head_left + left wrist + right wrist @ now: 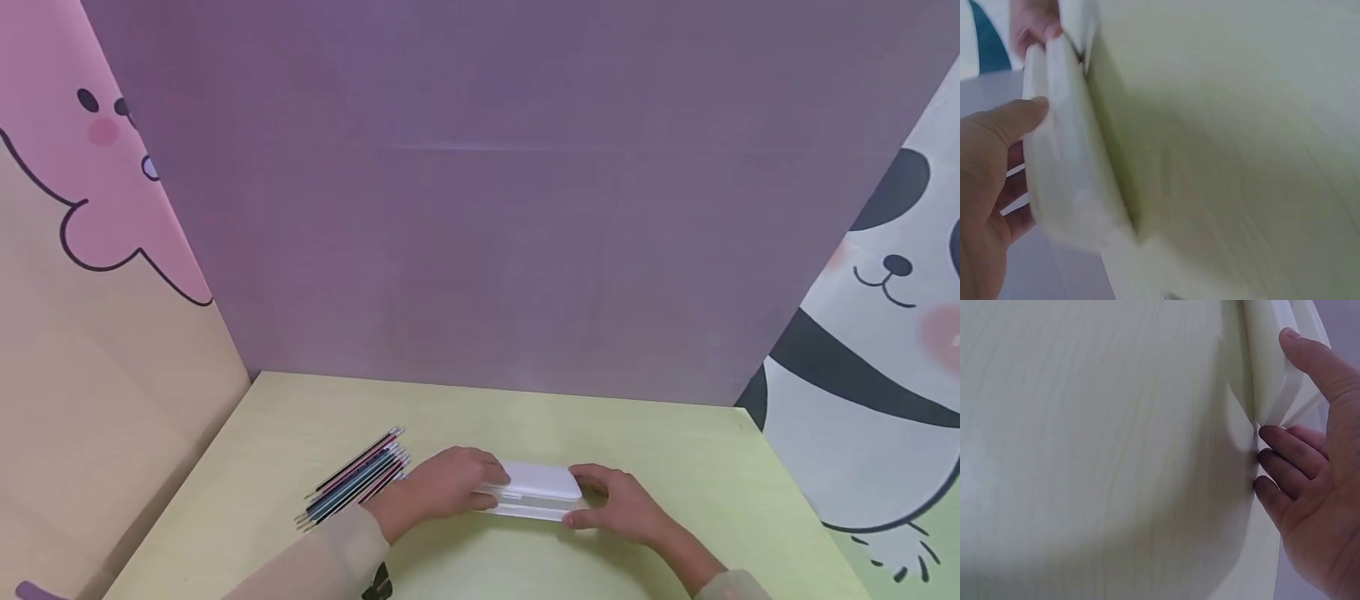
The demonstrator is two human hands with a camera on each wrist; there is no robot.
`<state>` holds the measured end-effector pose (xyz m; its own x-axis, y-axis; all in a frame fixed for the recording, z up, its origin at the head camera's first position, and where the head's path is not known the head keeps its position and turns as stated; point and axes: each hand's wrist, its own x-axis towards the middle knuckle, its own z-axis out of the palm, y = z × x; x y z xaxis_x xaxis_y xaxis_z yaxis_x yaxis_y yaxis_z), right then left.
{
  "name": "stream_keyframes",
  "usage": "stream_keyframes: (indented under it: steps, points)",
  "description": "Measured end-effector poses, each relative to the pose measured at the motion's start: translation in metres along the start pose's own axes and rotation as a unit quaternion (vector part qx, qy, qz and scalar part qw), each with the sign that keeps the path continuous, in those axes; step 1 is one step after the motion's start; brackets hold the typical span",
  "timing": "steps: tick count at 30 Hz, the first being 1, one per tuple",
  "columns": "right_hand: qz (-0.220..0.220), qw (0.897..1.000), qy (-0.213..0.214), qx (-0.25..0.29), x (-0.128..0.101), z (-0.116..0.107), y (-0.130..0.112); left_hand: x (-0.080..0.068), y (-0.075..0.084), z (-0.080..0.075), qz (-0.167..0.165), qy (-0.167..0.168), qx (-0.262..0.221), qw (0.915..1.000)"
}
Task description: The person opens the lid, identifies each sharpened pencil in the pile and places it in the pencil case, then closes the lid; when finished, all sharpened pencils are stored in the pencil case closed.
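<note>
A white rectangular case (536,487) lies flat on the pale green table (675,467), near its front edge. My left hand (487,492) grips the case's left end, thumb on the near side and fingers over the top. In the left wrist view the thumb (1016,119) presses the case (1066,169). My right hand (581,498) holds the right end in the same way. The right wrist view shows its thumb (1310,356) on the case's edge (1269,369) and its curled fingers (1285,450) against the end. A seam divides lid from base.
A bundle of thin pens (356,479) lies slantwise on the table just left of my left hand. Walls close the table in: purple at the back (480,250), a pink cartoon panel at the left (97,208), a panda panel at the right (877,350).
</note>
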<state>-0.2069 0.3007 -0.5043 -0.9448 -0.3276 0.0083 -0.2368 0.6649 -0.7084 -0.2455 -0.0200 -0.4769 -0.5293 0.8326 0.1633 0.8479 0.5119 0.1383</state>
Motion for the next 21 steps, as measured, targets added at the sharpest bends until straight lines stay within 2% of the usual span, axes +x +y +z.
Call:
stream_keyframes:
  steps: [5, 8, 12, 15, 17, 21]
  points:
    - [0.003, 1.000, 0.004, -0.010, -0.001, 0.001, 0.006, -0.022, -0.026, -0.007, -0.032, 0.022, -0.074, 0.9965]
    - [0.000, 1.000, 0.008, -0.018, -0.002, 0.001, 0.008, -0.032, -0.038, -0.008, -0.076, 0.036, -0.132, 0.9877]
    - [-0.001, 0.999, 0.015, -0.029, -0.002, 0.001, 0.008, -0.037, -0.046, -0.006, -0.139, 0.061, -0.232, 0.9608]
    - [0.000, 0.999, 0.024, -0.023, -0.002, 0.003, 0.010, -0.036, -0.049, -0.004, -0.176, 0.094, -0.311, 0.9293]
    - [0.000, 0.999, 0.027, -0.016, -0.003, 0.005, 0.012, -0.034, -0.052, -0.002, -0.196, 0.118, -0.335, 0.9138]
    - [-0.003, 0.999, 0.036, -0.013, -0.004, 0.008, 0.013, -0.028, -0.056, 0.000, -0.241, 0.152, -0.391, 0.8754]
